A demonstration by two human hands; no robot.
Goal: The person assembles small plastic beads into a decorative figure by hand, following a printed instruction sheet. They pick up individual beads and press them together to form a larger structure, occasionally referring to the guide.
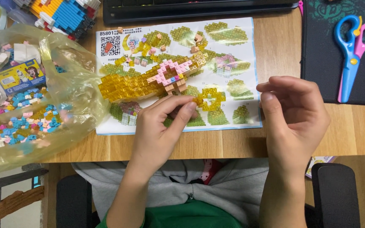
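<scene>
A model of clear yellow small bricks with a pink and tan top [148, 82] lies across a printed instruction sheet [233, 63] on the wooden desk [351, 131]. My left hand [161, 126] rests at the sheet's front edge, thumb and forefinger pinching the yellow piece [210, 99] at the model's right end. My right hand [294, 118] hovers to the right of the sheet, fingers curled together; whether a small brick sits between the fingertips cannot be made out.
A yellow see-through plastic bag [35, 101] full of loose blue, pink and white bricks and small boxes lies at the left. Blue and pink scissors [353, 50] lie on a dark mat at the right. A keyboard [199, 8] lies at the back, a colourful brick build [64, 14] at back left.
</scene>
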